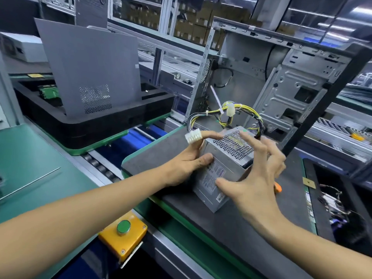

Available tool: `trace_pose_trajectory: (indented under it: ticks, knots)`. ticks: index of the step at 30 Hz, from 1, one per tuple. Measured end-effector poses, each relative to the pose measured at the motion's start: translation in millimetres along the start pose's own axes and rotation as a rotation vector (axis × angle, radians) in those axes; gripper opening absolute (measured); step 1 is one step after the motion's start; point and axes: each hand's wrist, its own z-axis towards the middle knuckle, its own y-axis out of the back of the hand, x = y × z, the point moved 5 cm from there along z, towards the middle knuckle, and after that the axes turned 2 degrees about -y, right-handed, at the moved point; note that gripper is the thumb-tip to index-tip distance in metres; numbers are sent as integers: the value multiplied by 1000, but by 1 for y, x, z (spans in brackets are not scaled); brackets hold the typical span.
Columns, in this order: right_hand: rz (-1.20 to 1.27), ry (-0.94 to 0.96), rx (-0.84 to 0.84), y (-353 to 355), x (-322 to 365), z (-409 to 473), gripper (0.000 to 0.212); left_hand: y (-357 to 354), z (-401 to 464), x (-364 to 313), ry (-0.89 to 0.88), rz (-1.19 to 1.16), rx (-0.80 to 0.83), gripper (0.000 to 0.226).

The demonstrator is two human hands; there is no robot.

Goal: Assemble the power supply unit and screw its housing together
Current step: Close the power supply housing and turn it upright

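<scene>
The power supply unit is sitting tilted on the dark mat of the counter, near the middle of the scene, its perforated grille facing up and its label side facing the person. The left hand is gripping the unit's left end: the thumb is lying across the label side and the fingers are curling over the far top edge, just beside a white multi-pin connector. The right hand is touching the unit's right end with its fingers spread and nearly straight, the thumb pressing against the label face and the index fingertip resting on the grille; it is not curling round anything. A yellow-and-black cable bundle is looping up from the far side of the unit, with a white connector hanging in it. Directly behind, an open metal computer case is standing on the counter. To the left, a grey side panel is leaning in a black foam tray. A yellow box with a green button is sitting at the near edge.
</scene>
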Motion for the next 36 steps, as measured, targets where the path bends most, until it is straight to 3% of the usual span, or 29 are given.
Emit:
trace_pose_trajectory:
  ticks: [4, 12, 17, 21, 29, 33, 36]
  knots:
    - [171, 2, 6, -11, -7, -11, 105, -3, 2, 2, -48, 44, 17, 49]
    - [50, 106, 43, 4, -21, -7, 104, -8, 16, 9, -47, 139, 106, 59]
    - [12, 110, 53, 5, -25, -6, 101, -4, 17, 5, -96, 182, 23, 45]
    - [28, 138, 53, 4, -25, -5, 105, -3, 13, 8, -61, 191, 10, 52]
    - [122, 235, 56, -2, -21, 1, 107, -7, 6, 11, -43, 183, 63, 40]
    - [230, 229, -12, -11, -20, 4, 103, -13, 4, 10, 24, 62, 106, 67]
    - [292, 253, -74, -19, -18, 5, 91, -14, 4, 8, 37, 41, 34, 82]
